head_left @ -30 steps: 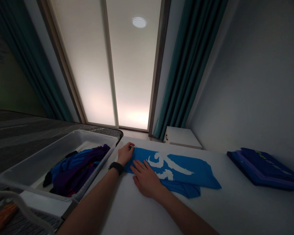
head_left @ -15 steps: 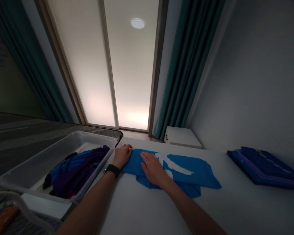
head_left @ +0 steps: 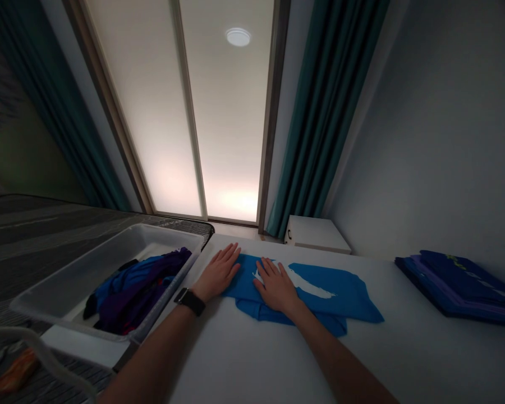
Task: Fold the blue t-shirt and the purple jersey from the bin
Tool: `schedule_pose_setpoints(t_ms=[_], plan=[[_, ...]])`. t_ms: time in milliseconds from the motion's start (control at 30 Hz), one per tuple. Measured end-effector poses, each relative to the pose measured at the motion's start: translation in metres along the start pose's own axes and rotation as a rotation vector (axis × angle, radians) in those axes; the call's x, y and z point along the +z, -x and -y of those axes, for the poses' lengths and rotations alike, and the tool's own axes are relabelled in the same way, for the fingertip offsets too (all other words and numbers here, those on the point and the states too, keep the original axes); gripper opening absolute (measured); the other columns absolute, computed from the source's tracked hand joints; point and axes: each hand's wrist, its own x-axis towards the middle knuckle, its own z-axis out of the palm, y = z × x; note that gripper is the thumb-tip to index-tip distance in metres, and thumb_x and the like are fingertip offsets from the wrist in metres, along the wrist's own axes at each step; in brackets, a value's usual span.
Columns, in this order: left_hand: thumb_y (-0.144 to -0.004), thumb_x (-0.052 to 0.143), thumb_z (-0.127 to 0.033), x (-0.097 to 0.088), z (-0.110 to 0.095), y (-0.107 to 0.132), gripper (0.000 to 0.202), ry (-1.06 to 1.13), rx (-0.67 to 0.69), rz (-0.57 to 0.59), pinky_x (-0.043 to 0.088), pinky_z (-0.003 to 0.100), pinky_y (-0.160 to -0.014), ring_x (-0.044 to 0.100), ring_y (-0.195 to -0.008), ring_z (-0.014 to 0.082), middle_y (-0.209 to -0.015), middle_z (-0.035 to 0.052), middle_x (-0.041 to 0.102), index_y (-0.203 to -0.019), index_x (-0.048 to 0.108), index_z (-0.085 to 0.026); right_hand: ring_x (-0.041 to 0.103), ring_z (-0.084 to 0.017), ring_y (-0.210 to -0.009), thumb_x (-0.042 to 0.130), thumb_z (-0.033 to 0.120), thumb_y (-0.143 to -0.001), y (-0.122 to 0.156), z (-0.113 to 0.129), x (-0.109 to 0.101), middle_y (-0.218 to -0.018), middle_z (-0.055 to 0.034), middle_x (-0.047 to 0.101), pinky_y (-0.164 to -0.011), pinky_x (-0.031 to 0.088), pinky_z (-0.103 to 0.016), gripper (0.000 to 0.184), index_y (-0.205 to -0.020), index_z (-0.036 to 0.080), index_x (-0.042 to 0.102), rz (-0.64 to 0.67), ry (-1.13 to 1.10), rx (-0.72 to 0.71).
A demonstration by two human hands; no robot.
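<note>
A blue T-shirt [head_left: 340, 286] with a white print lies partly folded on the white table [head_left: 244, 365]; a loose part of it sticks out along its near side. My left hand [head_left: 219, 272], with a dark watch on the wrist, rests flat at the shirt's left end, fingers stretched out. On the printed area lies my right hand [head_left: 278, 287], palm down with its fingers apart, hiding some of the white print. Neither hand grips the fabric.
A clear plastic bin [head_left: 73, 278] with rumpled blue and purple clothes [head_left: 138, 294] stands at the left. Folded dark blue and purple clothes [head_left: 458, 286] are stacked on the table's right. Behind the table are a white cabinet [head_left: 317, 233] and a teal curtain [head_left: 315, 129].
My left hand has flattened, its bent fingers now stretched out over the shirt's left end. My right hand has slid a little to the right over the print. The view has shifted slightly.
</note>
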Motion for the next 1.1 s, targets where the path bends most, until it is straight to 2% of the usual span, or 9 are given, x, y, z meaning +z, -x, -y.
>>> schedule_pose_setpoints(t_ms=[100,267,433,633,933,1100], plan=[[-0.098,0.034,-0.037,0.008,-0.014,0.005,0.051,-0.085,0.004,0.077,0.015,0.046,-0.118,0.027,-0.144,0.0244,-0.154,0.0094,0.034,-0.146,0.039,-0.020,0.015,-0.021,-0.146,0.020,0.049,-0.099,0.000,0.000,0.000,-0.158,-0.0106,0.022,-0.118,0.008,-0.048,0.063,-0.151,0.015,0.027,-0.007,0.000,0.006],[-0.099,0.032,-0.041,0.009,-0.018,0.009,0.055,-0.214,-0.151,0.190,0.023,0.049,-0.115,0.029,-0.143,0.0272,-0.154,0.0117,0.031,-0.148,0.036,-0.015,0.012,-0.020,-0.147,0.016,0.051,-0.099,0.000,0.000,0.000,-0.159,-0.0087,0.020,-0.118,0.006,-0.047,0.064,-0.152,0.015,0.024,0.017,-0.006,0.016],[-0.099,0.028,-0.047,0.006,-0.022,0.010,0.060,-0.310,-0.223,0.219,0.023,0.049,-0.115,0.025,-0.144,0.0247,-0.156,0.0071,0.029,-0.150,0.031,-0.016,0.006,-0.019,-0.147,0.010,0.054,-0.098,0.000,0.001,-0.002,-0.160,-0.0060,0.014,-0.118,-0.001,-0.043,0.068,-0.153,0.016,0.020,0.055,-0.001,0.047],[-0.094,0.028,-0.065,0.006,-0.021,0.010,0.076,-0.297,-0.212,0.238,0.021,0.050,-0.116,0.020,-0.146,0.0270,-0.157,0.0068,0.026,-0.151,0.027,-0.015,0.003,-0.018,-0.148,0.007,0.055,-0.097,0.001,0.003,-0.005,-0.161,-0.0054,0.011,-0.118,-0.002,-0.041,0.071,-0.153,0.013,0.016,0.082,-0.008,0.095],[-0.100,0.026,-0.046,0.004,-0.018,0.009,0.057,-0.324,-0.177,0.252,0.024,0.051,-0.114,0.024,-0.145,0.0261,-0.156,0.0086,0.029,-0.148,0.034,-0.018,0.001,-0.017,-0.148,0.005,0.055,-0.097,0.000,0.002,-0.004,-0.161,-0.0046,0.009,-0.118,-0.003,-0.040,0.071,-0.154,0.013,0.013,0.093,-0.009,0.105],[-0.101,0.025,-0.032,0.000,-0.004,0.013,0.048,-0.360,-0.194,0.216,0.025,0.054,-0.113,0.031,-0.142,0.0251,-0.152,0.0107,0.038,-0.144,0.040,-0.019,0.001,-0.017,-0.148,0.003,0.056,-0.096,0.000,0.002,-0.005,-0.161,-0.0039,0.008,-0.118,-0.003,-0.040,0.072,-0.154,0.014,0.012,0.102,-0.022,0.101]])
